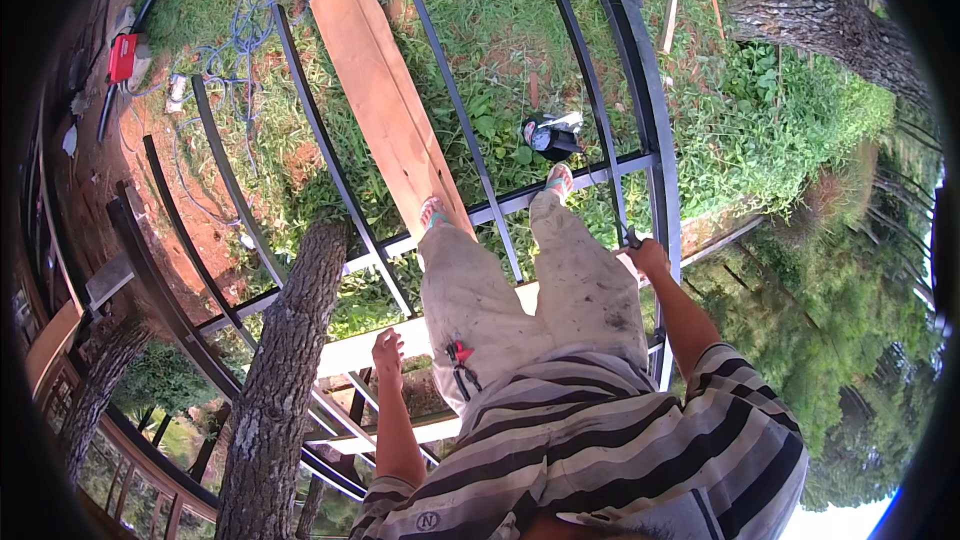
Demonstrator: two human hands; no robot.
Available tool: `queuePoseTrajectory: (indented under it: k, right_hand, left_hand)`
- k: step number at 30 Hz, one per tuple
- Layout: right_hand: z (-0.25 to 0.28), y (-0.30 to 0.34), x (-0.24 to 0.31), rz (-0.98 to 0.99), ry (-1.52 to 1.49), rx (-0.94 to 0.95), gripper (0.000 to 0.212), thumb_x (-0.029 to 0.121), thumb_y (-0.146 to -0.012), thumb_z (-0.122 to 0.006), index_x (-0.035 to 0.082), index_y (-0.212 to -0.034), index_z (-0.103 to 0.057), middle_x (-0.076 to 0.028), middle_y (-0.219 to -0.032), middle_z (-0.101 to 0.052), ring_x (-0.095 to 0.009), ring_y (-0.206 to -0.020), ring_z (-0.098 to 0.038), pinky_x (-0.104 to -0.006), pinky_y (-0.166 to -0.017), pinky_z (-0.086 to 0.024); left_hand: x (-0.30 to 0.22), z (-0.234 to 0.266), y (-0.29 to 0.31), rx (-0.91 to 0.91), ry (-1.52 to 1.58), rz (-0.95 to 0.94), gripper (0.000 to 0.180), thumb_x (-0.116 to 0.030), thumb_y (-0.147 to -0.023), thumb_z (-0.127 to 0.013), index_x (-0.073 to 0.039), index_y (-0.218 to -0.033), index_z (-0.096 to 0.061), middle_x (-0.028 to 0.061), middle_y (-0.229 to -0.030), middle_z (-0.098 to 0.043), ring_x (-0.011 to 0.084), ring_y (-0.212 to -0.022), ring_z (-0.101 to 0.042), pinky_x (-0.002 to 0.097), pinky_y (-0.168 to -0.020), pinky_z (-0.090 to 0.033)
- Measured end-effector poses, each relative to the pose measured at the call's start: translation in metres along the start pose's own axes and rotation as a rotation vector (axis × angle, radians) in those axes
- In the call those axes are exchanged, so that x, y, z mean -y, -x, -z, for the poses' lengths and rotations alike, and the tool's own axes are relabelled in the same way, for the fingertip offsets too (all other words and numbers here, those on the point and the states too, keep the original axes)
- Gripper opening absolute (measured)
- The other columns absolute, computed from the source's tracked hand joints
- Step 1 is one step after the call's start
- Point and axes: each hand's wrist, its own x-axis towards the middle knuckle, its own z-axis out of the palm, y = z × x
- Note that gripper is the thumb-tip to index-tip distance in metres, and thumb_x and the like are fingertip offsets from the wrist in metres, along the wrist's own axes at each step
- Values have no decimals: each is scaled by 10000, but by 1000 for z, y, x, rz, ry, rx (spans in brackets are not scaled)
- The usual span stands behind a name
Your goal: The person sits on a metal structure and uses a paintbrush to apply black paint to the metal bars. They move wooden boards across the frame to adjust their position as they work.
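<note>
My right hand (pixel 650 258) is closed at the right, beside a dark metal beam (pixel 660 160). A small dark object (pixel 632 238) sticks out at its fingers; its kind is too small to tell. At the left, my left hand (pixel 387 352) is raised near a tree trunk (pixel 285 370), fingers loosely bent and apart, with nothing visible in it. My feet in sandals stand on the raised frame of dark metal bars (pixel 455 105). The left foot rests at the near end of a wide wooden board (pixel 385 90) lying across the bars.
Grass and soil show below the gaps between the bars. A black container (pixel 553 143) with things in it sits on the ground ahead. Blue cable (pixel 250 25) and a red box (pixel 122 58) are at the far left. A tool with red on it (pixel 460 352) hangs at my trousers.
</note>
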Motion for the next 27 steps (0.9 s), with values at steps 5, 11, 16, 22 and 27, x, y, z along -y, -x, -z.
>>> queuePoseTrajectory:
  k: [5, 11, 16, 22, 27]
  right_hand:
    - [-94, -182, 21, 111, -161, 216, 420, 372, -844, -795, -40, -850, -713, -174, -714, -730, -286, -579, -732, -430, -585, -613]
    - [-89, -301, 87, 68, -113, 314, 231, 141, -884, -590, -36, -911, -736, -174, -749, -743, -254, -583, -731, -365, -571, -598]
    - [-30, -313, 103, 40, -245, -131, 409, 159, -872, -658, -7, -1246, -662, -244, -1065, -746, -405, -957, -736, -495, -855, -592]
    - [6, -326, 61, 276, -538, -256, 776, 246, -857, -753, 110, -1551, -433, -231, -1299, -668, -415, -1178, -647, -485, -1000, -519]
    - [34, -331, 15, 321, -609, -253, 747, 249, -886, -751, 145, -1554, -435, -214, -1253, -693, -394, -1138, -671, -473, -973, -530]
  left_hand:
    - [80, -67, 49, 155, -191, -98, 342, -213, -1036, -537, -17, -1301, -628, 124, -1181, -707, 223, -1049, -672, 381, -902, -539]
    - [112, -112, 84, 56, 189, 193, 367, -253, -1051, -478, -25, -1272, -659, 106, -1130, -716, 210, -1011, -671, 363, -904, -539]
    - [27, -152, 120, -67, -11, 305, 394, -279, -1056, -455, -24, -1274, -663, 107, -1127, -716, 213, -1012, -671, 366, -910, -541]
    - [84, -133, 111, 54, -194, -21, 376, -271, -1050, -494, -27, -1282, -662, 99, -1150, -710, 219, -1006, -668, 362, -910, -547]
    - [55, -196, 110, 31, 22, 88, 346, -234, -1033, -533, -31, -1280, -663, 95, -1159, -708, 217, -1014, -666, 360, -910, -544]
